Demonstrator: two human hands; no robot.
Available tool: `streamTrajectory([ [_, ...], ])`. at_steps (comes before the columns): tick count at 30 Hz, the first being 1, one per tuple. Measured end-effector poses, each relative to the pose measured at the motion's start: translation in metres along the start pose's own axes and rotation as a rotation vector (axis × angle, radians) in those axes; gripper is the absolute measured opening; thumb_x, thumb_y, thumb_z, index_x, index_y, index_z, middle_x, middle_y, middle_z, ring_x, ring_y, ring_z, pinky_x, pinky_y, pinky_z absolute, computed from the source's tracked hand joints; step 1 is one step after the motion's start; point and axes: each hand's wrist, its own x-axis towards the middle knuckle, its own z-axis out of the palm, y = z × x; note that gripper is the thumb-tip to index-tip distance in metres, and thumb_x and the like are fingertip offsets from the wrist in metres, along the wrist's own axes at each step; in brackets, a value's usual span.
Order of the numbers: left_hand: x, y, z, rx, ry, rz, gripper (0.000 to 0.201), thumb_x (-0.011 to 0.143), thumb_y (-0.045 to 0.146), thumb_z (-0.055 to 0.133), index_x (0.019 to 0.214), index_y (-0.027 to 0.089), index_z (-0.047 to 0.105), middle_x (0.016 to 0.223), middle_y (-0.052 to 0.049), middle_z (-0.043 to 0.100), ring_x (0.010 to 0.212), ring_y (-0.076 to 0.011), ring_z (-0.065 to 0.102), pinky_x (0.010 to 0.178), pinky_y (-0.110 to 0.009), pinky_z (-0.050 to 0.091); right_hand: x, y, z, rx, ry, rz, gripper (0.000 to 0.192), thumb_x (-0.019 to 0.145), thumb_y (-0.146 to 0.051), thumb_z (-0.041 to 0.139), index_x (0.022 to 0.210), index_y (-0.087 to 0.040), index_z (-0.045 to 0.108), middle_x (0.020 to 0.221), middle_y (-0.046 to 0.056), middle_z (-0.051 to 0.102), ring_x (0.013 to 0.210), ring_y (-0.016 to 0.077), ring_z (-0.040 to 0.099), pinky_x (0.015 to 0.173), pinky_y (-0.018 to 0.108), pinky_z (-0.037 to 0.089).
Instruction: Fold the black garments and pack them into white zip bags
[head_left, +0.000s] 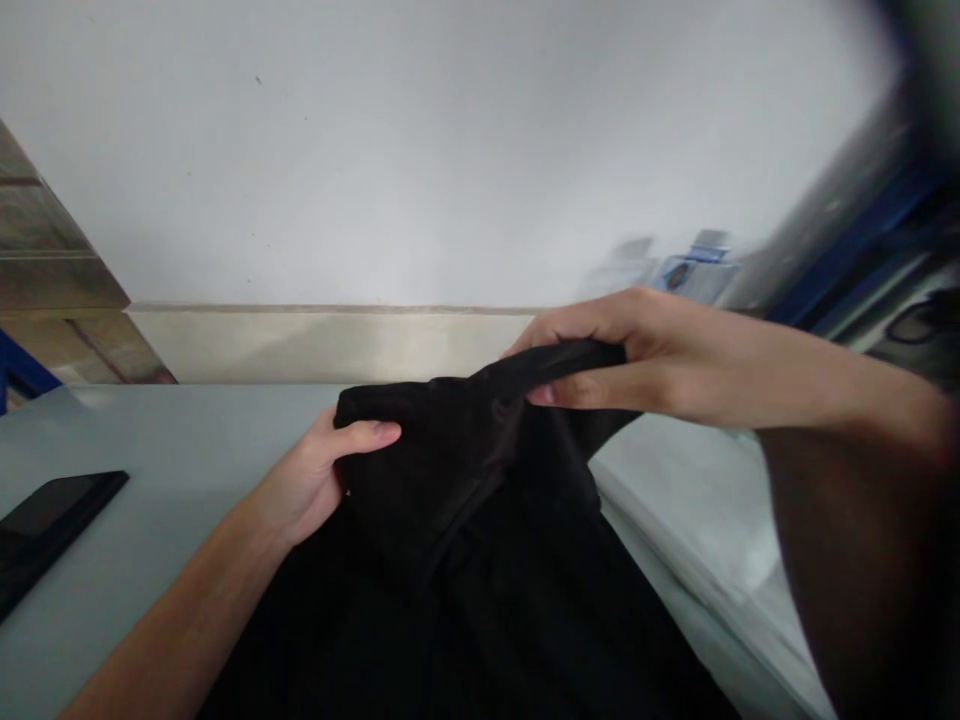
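A black garment [480,540] lies on a pale grey table [172,440] and runs from the middle down to the bottom edge of the picture. My left hand [315,480] grips its upper left edge, thumb on top of the cloth. My right hand [622,350] pinches the top edge of the garment and lifts it a little above the table. The two hands hold the fabric's far edge about a forearm's length apart. The cloth between them sags in folds.
A flat black object [52,520], like a phone or tablet, lies at the table's left edge. White material [697,510] lies on the table at the right. A white wall [420,150] rises behind. Blue shelving [862,240] stands blurred at the right.
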Motion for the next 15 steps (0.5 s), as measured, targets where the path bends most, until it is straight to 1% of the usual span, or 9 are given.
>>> streamTrajectory([
  [2,0.001,-0.002,-0.006,0.061,-0.069,0.025,0.037,0.061,0.020,0.073,0.097,0.018,0.068,0.101,-0.005,0.071,0.103,-0.0288,0.062,0.092,-0.037,0.048,-0.003,0.002,-0.002,0.160,-0.037,-0.027,0.021,0.080,-0.038,0.060,0.083,-0.017,0.065,0.074,-0.002,0.064,0.066,0.0130,0.057,0.056,0.022,0.044],
  [3,0.000,-0.001,-0.010,0.072,-0.103,0.041,0.039,0.059,0.019,0.072,0.098,0.019,0.068,0.101,-0.005,0.071,0.103,-0.0291,0.062,0.092,-0.038,0.048,-0.005,0.004,-0.004,0.206,-0.031,-0.033,0.019,0.079,-0.037,0.063,0.079,-0.018,0.065,0.070,-0.004,0.062,0.063,0.0115,0.056,0.054,0.021,0.043],
  [5,-0.002,0.004,-0.018,0.071,-0.131,0.072,0.038,0.059,0.017,0.069,0.096,0.021,0.067,0.097,-0.004,0.071,0.097,-0.0277,0.064,0.086,-0.037,0.051,-0.009,0.009,-0.008,0.214,0.046,-0.028,0.016,0.075,-0.034,0.067,0.073,-0.019,0.063,0.065,-0.006,0.060,0.059,0.0093,0.054,0.052,0.019,0.041],
  [6,-0.003,0.008,-0.022,0.076,-0.121,0.077,0.034,0.059,0.016,0.069,0.092,0.022,0.066,0.092,-0.003,0.071,0.090,-0.0258,0.066,0.079,-0.035,0.054,-0.012,0.012,-0.011,0.191,0.089,-0.020,0.015,0.074,-0.033,0.068,0.074,-0.020,0.062,0.067,-0.006,0.060,0.060,0.0092,0.055,0.053,0.019,0.041],
  [8,-0.006,0.017,-0.029,0.127,-0.057,0.062,0.026,0.061,0.015,0.069,0.085,0.024,0.064,0.082,0.000,0.070,0.073,-0.0203,0.067,0.062,-0.028,0.055,-0.018,0.019,-0.018,0.132,0.100,0.037,0.016,0.074,-0.034,0.067,0.083,-0.022,0.062,0.075,-0.006,0.064,0.066,0.0106,0.058,0.057,0.021,0.043],
  [10,-0.008,0.029,-0.034,0.260,0.015,0.075,0.026,0.061,0.015,0.072,0.084,0.025,0.063,0.079,0.002,0.069,0.064,-0.0156,0.065,0.054,-0.022,0.052,-0.022,0.028,-0.024,0.037,0.026,0.113,0.024,0.076,-0.037,0.064,0.095,-0.023,0.063,0.085,-0.004,0.066,0.073,0.0130,0.060,0.061,0.023,0.044],
  [12,-0.007,0.040,-0.035,0.464,0.061,0.127,0.026,0.064,0.018,0.075,0.087,0.025,0.065,0.081,0.002,0.069,0.069,-0.0145,0.065,0.058,-0.019,0.052,-0.023,0.035,-0.027,-0.137,0.007,0.174,0.026,0.078,-0.037,0.062,0.100,-0.023,0.064,0.090,-0.001,0.067,0.078,0.0158,0.061,0.064,0.026,0.045],
  [14,-0.008,0.054,-0.031,0.659,0.097,0.211,0.021,0.067,0.021,0.074,0.087,0.023,0.067,0.081,0.003,0.070,0.073,-0.0148,0.064,0.062,-0.018,0.051,-0.020,0.036,-0.027,-0.338,0.081,0.211,0.023,0.076,-0.036,0.063,0.093,-0.020,0.067,0.085,0.001,0.067,0.075,0.0178,0.061,0.063,0.028,0.044],
  [15,-0.009,0.061,-0.029,0.708,0.131,0.280,0.019,0.068,0.021,0.074,0.085,0.022,0.067,0.077,0.004,0.070,0.071,-0.0148,0.064,0.060,-0.018,0.051,-0.018,0.034,-0.027,-0.410,0.144,0.229,0.021,0.076,-0.036,0.063,0.087,-0.019,0.068,0.078,0.001,0.067,0.069,0.0179,0.060,0.060,0.029,0.044],
])
